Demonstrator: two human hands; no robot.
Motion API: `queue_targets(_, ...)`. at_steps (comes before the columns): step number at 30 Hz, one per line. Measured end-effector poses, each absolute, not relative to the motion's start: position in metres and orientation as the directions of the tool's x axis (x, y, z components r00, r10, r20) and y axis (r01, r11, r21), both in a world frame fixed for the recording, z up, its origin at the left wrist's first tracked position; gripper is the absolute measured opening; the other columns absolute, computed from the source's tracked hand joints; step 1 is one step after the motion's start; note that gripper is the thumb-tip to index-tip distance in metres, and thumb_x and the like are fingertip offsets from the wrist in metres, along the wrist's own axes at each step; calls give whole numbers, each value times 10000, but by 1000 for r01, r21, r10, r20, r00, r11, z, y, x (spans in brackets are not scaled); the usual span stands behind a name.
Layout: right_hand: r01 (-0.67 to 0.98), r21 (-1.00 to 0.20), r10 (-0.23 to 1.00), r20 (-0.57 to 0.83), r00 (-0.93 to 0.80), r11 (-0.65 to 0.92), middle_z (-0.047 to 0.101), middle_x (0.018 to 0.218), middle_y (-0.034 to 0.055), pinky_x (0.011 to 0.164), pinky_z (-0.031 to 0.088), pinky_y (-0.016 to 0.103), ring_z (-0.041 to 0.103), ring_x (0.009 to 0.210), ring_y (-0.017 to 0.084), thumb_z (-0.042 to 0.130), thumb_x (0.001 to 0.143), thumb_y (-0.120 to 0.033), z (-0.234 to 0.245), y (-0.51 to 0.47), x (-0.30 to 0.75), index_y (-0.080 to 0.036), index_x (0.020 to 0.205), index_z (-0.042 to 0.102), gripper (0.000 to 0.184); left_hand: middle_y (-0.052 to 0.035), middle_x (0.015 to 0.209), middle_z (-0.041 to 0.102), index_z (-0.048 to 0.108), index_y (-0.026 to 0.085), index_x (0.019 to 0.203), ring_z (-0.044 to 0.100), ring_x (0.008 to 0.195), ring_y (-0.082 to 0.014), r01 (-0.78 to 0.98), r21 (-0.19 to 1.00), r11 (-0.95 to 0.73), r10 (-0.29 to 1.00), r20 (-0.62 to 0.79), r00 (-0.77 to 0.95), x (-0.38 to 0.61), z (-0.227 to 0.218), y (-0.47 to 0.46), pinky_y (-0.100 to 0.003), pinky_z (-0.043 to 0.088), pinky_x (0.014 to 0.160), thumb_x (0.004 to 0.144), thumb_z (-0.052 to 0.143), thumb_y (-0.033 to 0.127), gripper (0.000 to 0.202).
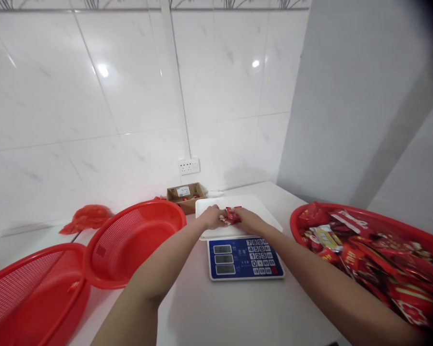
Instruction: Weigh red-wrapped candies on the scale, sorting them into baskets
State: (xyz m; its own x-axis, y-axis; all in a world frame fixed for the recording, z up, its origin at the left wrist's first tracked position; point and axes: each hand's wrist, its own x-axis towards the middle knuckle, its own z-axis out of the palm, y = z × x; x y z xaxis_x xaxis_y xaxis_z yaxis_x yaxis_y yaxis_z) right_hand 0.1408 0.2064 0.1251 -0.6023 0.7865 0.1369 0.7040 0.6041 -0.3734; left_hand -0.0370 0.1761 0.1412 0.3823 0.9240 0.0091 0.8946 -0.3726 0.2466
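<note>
Both my hands meet above the white weighing tray (250,205) of a digital scale. Small red snack packets (232,216) sit between them; how many there are I cannot make out. My left hand (213,217) has its fingers curled round the left side of the packets. From the other side my right hand (248,221) grips them, its fingers partly hidden. Below the tray is the scale's blue panel (245,259), with grey displays and a keypad whose readings are too faint to read.
To the right stands a red basket (295,218) heaped with snack packets. Two red perforated baskets (135,240) are on the left, the nearer holding a small packet. A red plastic bag (88,217) and a cardboard box (185,193) lie by the tiled wall, below a socket (188,166).
</note>
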Motion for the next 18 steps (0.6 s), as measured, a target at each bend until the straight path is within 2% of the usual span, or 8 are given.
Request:
queue_targets(6, 718, -392, 814, 189, -549, 575, 649, 1057, 50, 787, 374, 263, 570, 951, 196, 399, 814, -159, 126, 213, 148, -202, 1036, 613, 312, -68, 1114, 575, 564, 166, 1050, 561, 981, -199, 859, 375, -348, 938, 144, 316, -43, 144, 169, -423, 461, 845, 851, 520, 299, 244)
queue_targets(10, 731, -385, 825, 203, -528, 563, 659, 1014, 51, 781, 370, 260, 573, 926, 191, 395, 809, -150, 123, 216, 148, -183, 972, 633, 290, -64, 1083, 587, 561, 157, 1053, 576, 950, -194, 816, 506, -282, 957, 214, 198, -58, 152, 164, -410, 476, 819, 858, 509, 309, 253)
queue_targets(15, 750, -367, 834, 203, -512, 550, 632, 1060, 52, 788, 363, 278, 555, 954, 195, 427, 812, -197, 120, 215, 147, -190, 1012, 613, 274, -51, 981, 608, 546, 140, 1057, 607, 808, -159, 750, 652, -108, 986, 165, -1, -99, 172, 148, -346, 517, 699, 864, 497, 331, 276)
queue_targets(18, 759, -359, 839, 188, -511, 543, 626, 1061, 49, 787, 364, 282, 550, 961, 192, 433, 816, -222, 121, 214, 147, -202, 1026, 605, 272, -48, 950, 614, 543, 137, 1051, 611, 777, -147, 730, 684, 8, 989, 103, -107, -137, 188, 127, -328, 522, 672, 872, 482, 340, 278)
